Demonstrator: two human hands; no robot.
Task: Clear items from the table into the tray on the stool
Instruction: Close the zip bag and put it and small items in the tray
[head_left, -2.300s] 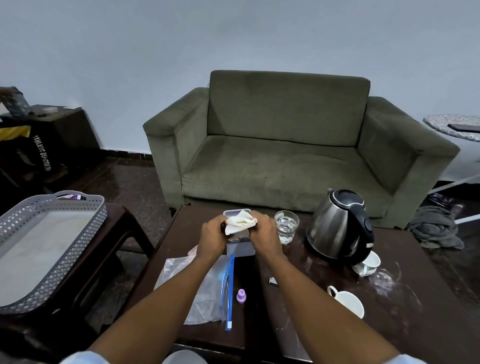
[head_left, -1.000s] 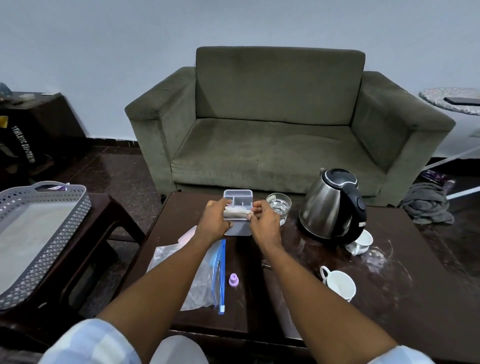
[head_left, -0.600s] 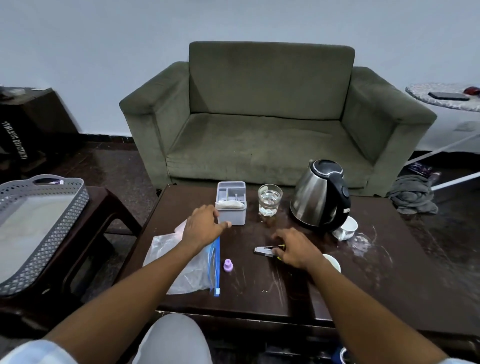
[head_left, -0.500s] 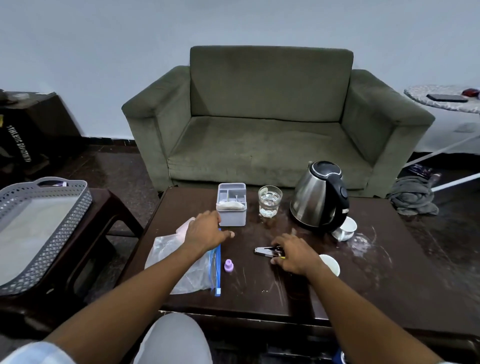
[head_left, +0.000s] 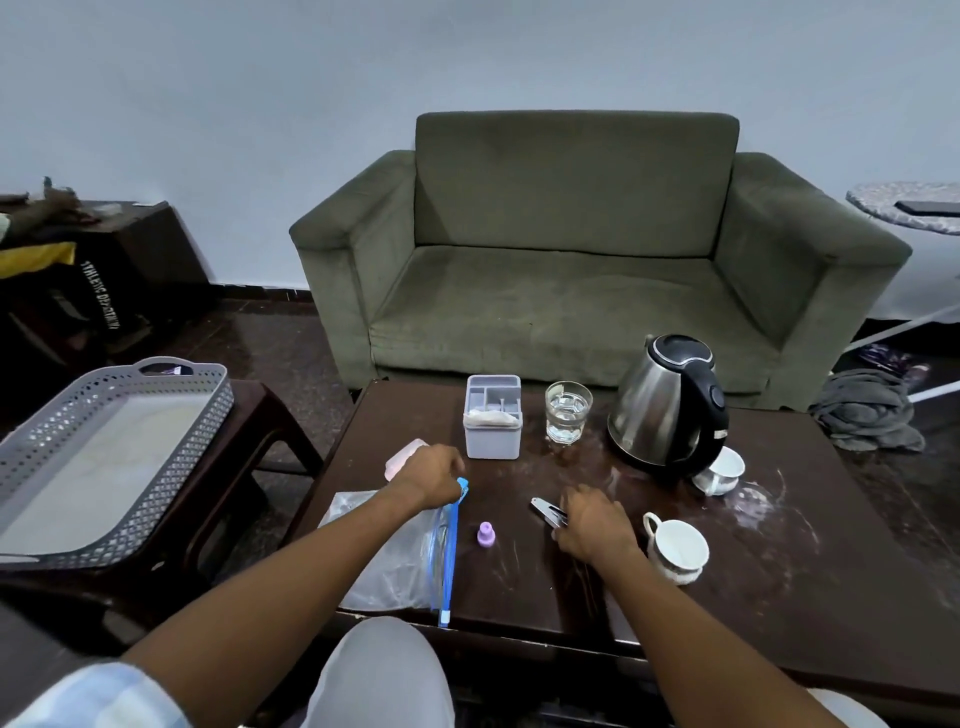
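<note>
Tray (head_left: 62, 457) sits empty on the stool (head_left: 260, 415), left of frame; table (head_left: 779, 571) not yet cleared. Left hand (head_left: 428, 475) pinches the plastic bag (head_left: 395, 561) at its blue zip end. Right hand (head_left: 589, 522) curls over the metal clip (head_left: 545, 506). Best lift both cleanly, keeping the bag from dragging the purple cap (head_left: 484, 534).

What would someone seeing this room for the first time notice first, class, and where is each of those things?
The green sofa fills the far middle, facing a dark table cluttered with a steel kettle at back right, a glass of water and a grey organiser box. Nearer, the left hand rests on a zip bag and the right hand on a small metal tool. The grey tray sits on a stool at left.
</note>
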